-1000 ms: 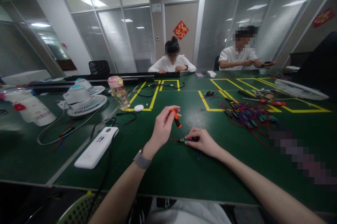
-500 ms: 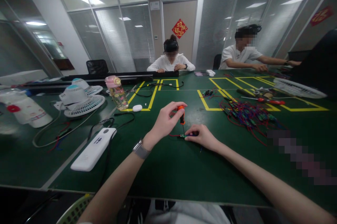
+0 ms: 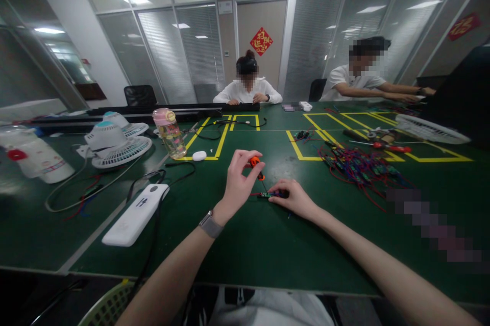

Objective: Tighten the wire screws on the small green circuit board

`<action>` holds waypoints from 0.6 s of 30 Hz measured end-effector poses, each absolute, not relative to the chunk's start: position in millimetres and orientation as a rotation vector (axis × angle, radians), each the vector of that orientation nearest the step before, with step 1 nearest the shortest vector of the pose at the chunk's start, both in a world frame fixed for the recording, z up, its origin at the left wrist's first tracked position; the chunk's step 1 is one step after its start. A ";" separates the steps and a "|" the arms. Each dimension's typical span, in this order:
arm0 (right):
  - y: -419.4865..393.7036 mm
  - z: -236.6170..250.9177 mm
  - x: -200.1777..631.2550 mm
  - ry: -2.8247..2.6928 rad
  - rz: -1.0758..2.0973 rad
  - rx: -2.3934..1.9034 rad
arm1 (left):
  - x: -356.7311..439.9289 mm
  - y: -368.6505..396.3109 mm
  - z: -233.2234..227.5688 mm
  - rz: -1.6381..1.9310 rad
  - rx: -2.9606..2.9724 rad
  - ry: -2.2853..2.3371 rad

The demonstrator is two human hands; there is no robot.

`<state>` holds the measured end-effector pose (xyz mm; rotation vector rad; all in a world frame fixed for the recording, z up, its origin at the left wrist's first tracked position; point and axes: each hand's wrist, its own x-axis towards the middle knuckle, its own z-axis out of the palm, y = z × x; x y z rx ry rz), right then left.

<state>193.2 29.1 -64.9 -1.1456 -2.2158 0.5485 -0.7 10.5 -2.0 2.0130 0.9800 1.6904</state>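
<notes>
1. While the left hand (image 3: pixel 238 183) pinches the orange handle of a small screwdriver (image 3: pixel 255 165) between thumb and fingertips, the tool stands nearly upright with its tip down on a small board (image 3: pixel 265 195).
2. The right hand (image 3: pixel 294 197) lies flat on the green worktop (image 3: pixel 268 244), its fingertips pressed together on the board's right end.
3. The board sits at mid-worktop, at 6 o'clock from the screwdriver, with thin red wire at its left.
4. At 2 o'clock from the hands lies a tangle of wires (image 3: pixel 360 168); a red screwdriver (image 3: pixel 386 147) lies beyond it.
5. At 9 o'clock lies a white power bank (image 3: pixel 136 215); at 10 o'clock stand a pink-lidded bottle (image 3: pixel 169 133) and two fans (image 3: pixel 115 142).
6. At 12 o'clock a person (image 3: pixel 248 89) sits across; another person (image 3: pixel 360 81) sits at 1 o'clock.
</notes>
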 end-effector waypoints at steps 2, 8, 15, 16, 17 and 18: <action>29.3 -65.2 193.0 -2.212 0.557 -1.126 | 1.3 9.6 -2.9 1.712 2.027 0.983; 30.7 -65.2 192.8 -2.157 0.644 -1.129 | 2.1 9.2 -0.3 1.558 1.935 0.788; 32.3 -67.4 192.7 -2.138 0.647 -1.127 | 5.3 8.9 1.2 1.755 1.941 0.914; 32.3 -67.6 192.7 -2.137 0.646 -1.126 | 5.7 8.6 1.1 1.723 1.953 0.891; 32.2 -67.6 192.6 -2.135 0.645 -1.125 | 6.0 8.0 1.2 1.682 1.958 0.855; 32.0 -67.6 192.4 -2.133 0.645 -1.124 | 6.3 7.3 1.5 1.643 1.953 0.816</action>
